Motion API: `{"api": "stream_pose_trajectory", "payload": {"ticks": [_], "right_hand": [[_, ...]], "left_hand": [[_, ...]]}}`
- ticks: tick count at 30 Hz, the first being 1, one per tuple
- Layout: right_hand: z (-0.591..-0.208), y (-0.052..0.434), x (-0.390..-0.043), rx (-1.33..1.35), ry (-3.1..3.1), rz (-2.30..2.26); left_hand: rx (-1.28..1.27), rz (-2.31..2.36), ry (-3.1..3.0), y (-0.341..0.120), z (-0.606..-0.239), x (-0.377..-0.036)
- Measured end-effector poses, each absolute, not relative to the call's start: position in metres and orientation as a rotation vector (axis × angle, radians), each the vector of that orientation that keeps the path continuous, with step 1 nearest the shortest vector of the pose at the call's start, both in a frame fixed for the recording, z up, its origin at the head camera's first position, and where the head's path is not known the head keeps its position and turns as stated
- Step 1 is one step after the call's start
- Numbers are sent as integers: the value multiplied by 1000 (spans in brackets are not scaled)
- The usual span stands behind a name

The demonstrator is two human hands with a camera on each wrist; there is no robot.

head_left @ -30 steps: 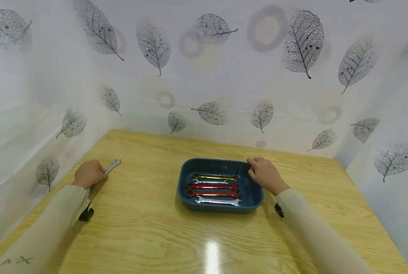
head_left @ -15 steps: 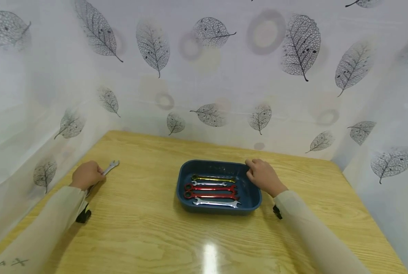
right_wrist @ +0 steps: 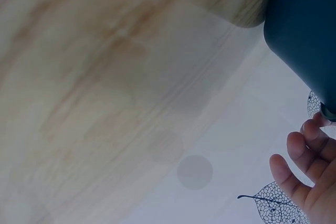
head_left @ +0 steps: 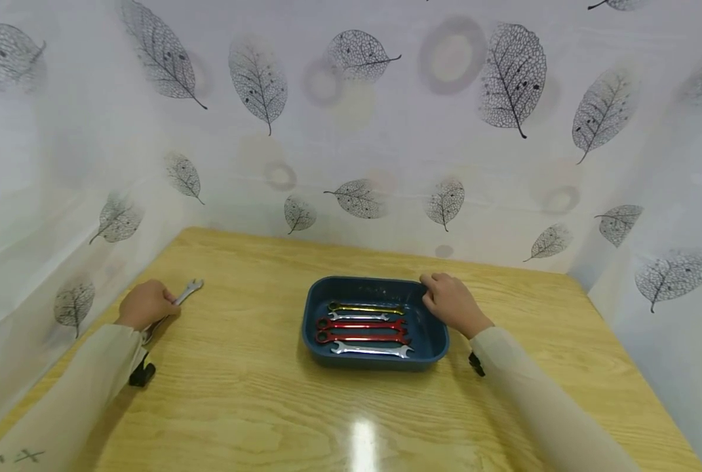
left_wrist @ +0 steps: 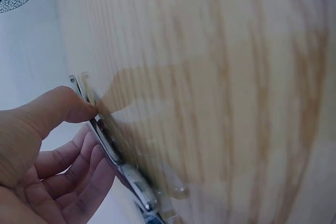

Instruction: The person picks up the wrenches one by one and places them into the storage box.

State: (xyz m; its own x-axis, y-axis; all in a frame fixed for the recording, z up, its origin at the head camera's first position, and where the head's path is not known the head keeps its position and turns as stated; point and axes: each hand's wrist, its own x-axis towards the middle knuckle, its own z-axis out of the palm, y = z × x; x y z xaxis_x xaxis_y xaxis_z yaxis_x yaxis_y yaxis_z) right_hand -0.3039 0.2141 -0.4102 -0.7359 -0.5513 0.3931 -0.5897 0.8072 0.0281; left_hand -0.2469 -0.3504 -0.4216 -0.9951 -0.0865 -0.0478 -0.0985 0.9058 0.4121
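Note:
At the left side of the table, my left hand [head_left: 144, 305] pinches a silver wrench [head_left: 189, 290] whose open end points away to the far right. The left wrist view shows the thumb on the wrench's shank [left_wrist: 107, 142], close to the wood, the other fingers curled on its far side. A dark blue rectangular tray [head_left: 374, 364] stands right of the middle, and my right hand [head_left: 455, 305] grips its rim at the far right corner. Inside lie a yellow wrench [head_left: 374, 309], two red ones [head_left: 362, 337] and two silver ones [head_left: 371, 350], roughly parallel.
The wooden table [head_left: 256, 406] has a glossy surface with a bright light reflection near the front. A white leaf-patterned curtain [head_left: 351, 131] rises along the back and both sides.
The head view has shifted slightly, so everything sits a little further left and lower. Both hands keep their holds, and the wrenches in the tray lie as before.

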Motion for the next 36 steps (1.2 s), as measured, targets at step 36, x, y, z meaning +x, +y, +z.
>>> {"api": "stream_pose_trajectory", "payload": {"ticks": [36], "right_hand": [[-411, 213, -307, 864, -2620, 164]], "left_hand": [[-124, 717, 3135, -351, -428, -248]]}}
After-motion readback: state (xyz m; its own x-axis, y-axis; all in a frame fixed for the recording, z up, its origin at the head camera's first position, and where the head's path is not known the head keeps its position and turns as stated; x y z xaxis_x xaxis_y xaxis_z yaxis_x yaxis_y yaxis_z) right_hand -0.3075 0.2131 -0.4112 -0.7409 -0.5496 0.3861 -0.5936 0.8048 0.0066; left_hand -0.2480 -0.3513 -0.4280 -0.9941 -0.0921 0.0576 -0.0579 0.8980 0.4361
